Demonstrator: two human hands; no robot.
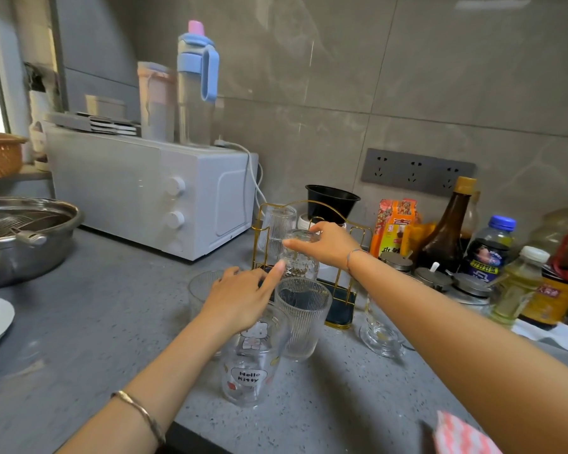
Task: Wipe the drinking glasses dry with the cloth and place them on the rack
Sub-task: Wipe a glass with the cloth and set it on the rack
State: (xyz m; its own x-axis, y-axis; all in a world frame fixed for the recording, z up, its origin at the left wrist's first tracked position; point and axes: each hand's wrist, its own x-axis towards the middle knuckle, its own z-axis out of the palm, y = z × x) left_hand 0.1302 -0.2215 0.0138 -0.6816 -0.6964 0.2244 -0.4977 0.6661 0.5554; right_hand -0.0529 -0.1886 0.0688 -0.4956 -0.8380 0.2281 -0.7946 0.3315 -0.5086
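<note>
My right grip point(328, 245) is clamped on the base of an upturned glass point(300, 257), lowering it onto the gold rack point(340, 314). My left grip point(240, 299) is apart, its forefinger touching that glass low down. One ribbed glass point(276, 231) already stands upturned on the rack. I judge we're under halfway: four glasses wait on the tabletop point(112, 306), including the cartoon glass point(250, 368), and the cloth point(456, 434) lies nearest me.
</note>
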